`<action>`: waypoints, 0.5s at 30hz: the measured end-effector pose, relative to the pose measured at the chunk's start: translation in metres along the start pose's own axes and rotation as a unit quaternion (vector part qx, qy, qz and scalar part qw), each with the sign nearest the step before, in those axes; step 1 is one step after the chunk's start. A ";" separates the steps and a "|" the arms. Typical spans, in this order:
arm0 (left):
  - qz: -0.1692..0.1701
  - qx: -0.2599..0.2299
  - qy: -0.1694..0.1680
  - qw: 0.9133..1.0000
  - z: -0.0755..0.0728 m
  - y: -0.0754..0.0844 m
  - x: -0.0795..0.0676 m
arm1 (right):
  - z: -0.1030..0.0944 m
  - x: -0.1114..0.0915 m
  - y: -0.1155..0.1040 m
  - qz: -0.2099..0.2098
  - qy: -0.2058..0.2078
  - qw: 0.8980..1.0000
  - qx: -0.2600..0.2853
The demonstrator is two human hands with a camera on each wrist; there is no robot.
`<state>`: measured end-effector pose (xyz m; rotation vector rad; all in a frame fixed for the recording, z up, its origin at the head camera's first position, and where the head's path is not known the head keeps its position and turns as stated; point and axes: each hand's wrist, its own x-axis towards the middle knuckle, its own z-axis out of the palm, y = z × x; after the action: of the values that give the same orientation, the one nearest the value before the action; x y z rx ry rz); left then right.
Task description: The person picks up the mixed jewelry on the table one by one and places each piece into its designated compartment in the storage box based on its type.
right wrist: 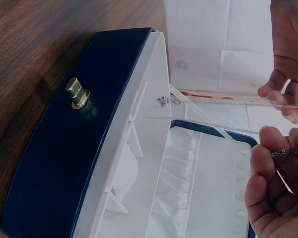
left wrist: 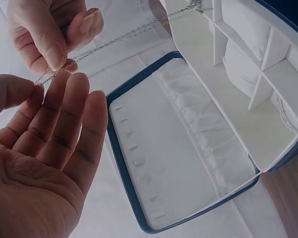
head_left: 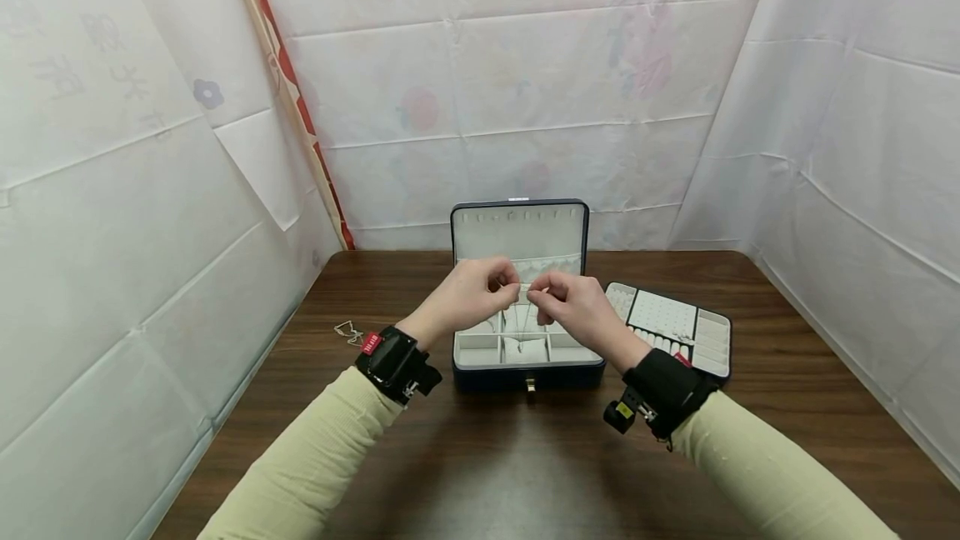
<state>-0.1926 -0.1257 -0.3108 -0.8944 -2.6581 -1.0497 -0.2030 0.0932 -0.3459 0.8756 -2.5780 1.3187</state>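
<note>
A thin silver necklace hangs from both hands over the open navy jewelry box. My left hand pinches one part of the chain between thumb and index finger, the other fingers extended in the left wrist view. Close by on the right, my right hand pinches another part of it with its fingertips. The chain drops in two strands to a small pendant, whose shape is too blurred to tell. White compartments lie below, some with pale cushions; a silver ring-shaped piece sits in one.
The box's raised lid stands behind the hands, with small hooks and a gathered pocket inside. To the right, a white-lined tray bears jewelry. Another silver chain lies on the brown table at left. White sheets hang around.
</note>
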 end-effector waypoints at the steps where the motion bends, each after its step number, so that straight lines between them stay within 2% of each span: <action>1: 0.000 -0.001 0.002 1.000 0.000 0.000 0.000 | 0.000 0.000 0.000 -0.001 0.003 1.000 0.000; 15: -0.011 -0.008 0.015 1.000 -0.007 -0.004 -0.005 | -0.005 -0.002 0.009 0.011 0.018 1.000 -0.005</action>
<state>-0.1913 -0.1349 -0.3095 -0.8485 -2.6447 -1.0809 -0.2066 0.1018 -0.3497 0.8174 -2.5716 1.3125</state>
